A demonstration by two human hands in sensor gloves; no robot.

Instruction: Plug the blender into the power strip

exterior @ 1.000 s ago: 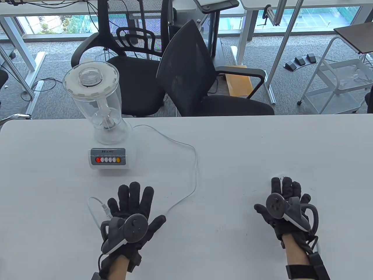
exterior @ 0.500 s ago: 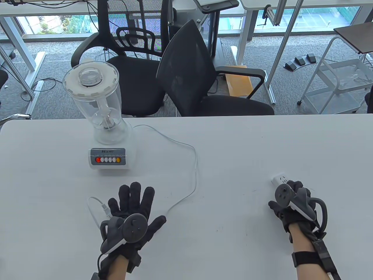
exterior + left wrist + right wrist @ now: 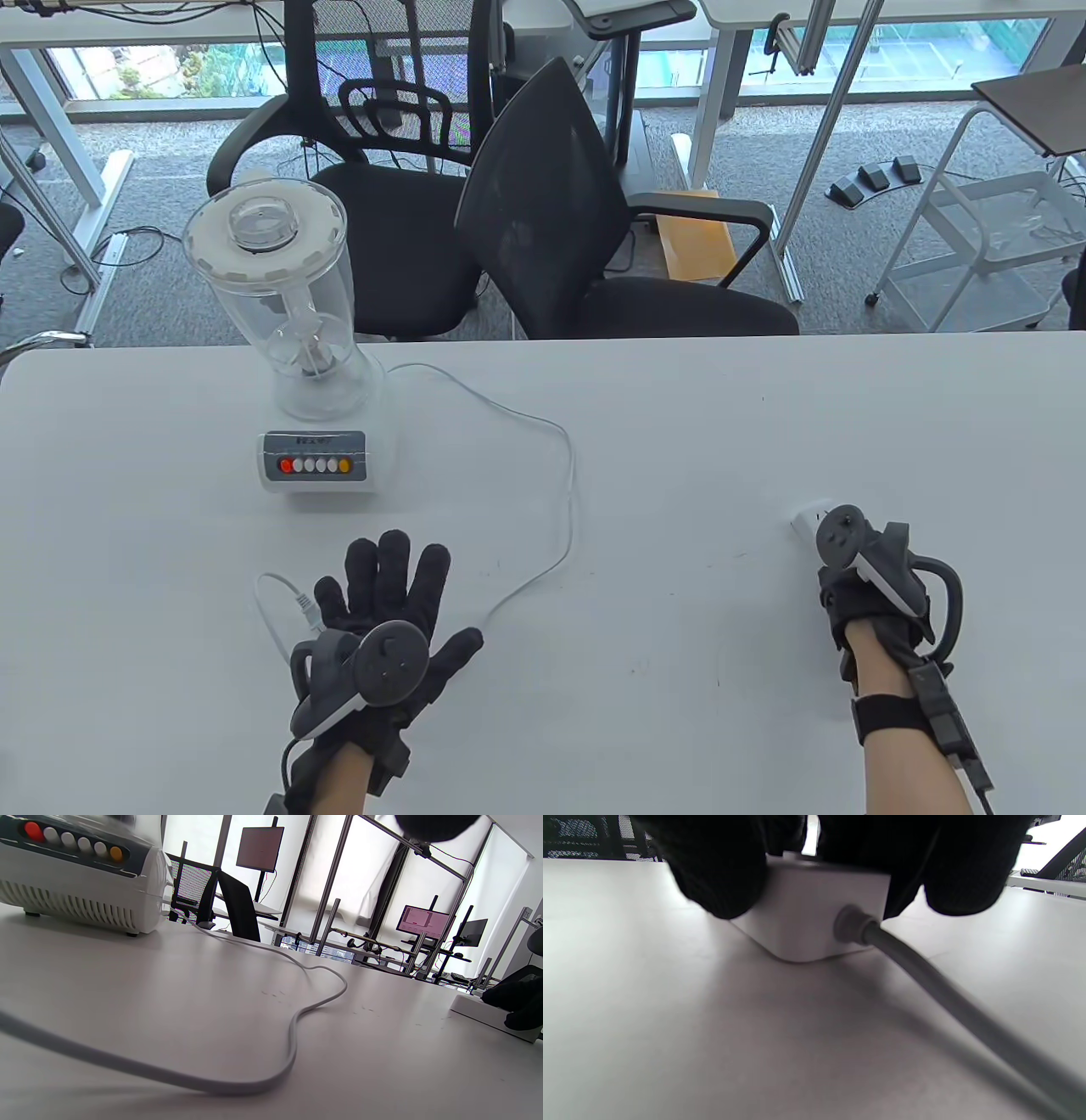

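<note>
Steadying work first: with right hand (image 3: pixel 865 594) clenched round the near end of the power strip (image 3: pixel 804 519) at 4 o'clock on the bench (image 3: pixel 679 407), fingers (image 3: pixel 721 870) wrapped over both its sides in the right wrist view, press down firmly so the strip cannot skate when the plug goes in. Shift that grip back if it turns out to cover the sockets; mostly hidden under the tracker (image 3: pixel 836 535) from above, so cannot tell which are free. Left hand (image 3: pixel 386 620) at 7 o'clock, lying flat and released, spread wide, holding nothing; plug (image 3: pixel 304 604) just beside its outer edge, at 9 o'clock of the hand. Pinch the plug by its body, not by the cord (image 3: pixel 570 484), lift, carry toward 3 o'clock, and turn the prongs to match the slots before pushing straight in. Blender (image 3: pixel 293 340) upright at 10 o'clock, well apart from the strip; cord looping from its back past mid-bench and under the left palm, so probably enough slack, but watch for a tug that could drag or tip the blender. Strip's own grey cable (image 3: pixel 925 984) trailing toward 6 o'clock under the right wrist: mind snagging. Black chairs (image 3: pixel 594 255) beyond the far edge at 12 o'clock, out of the way.
</note>
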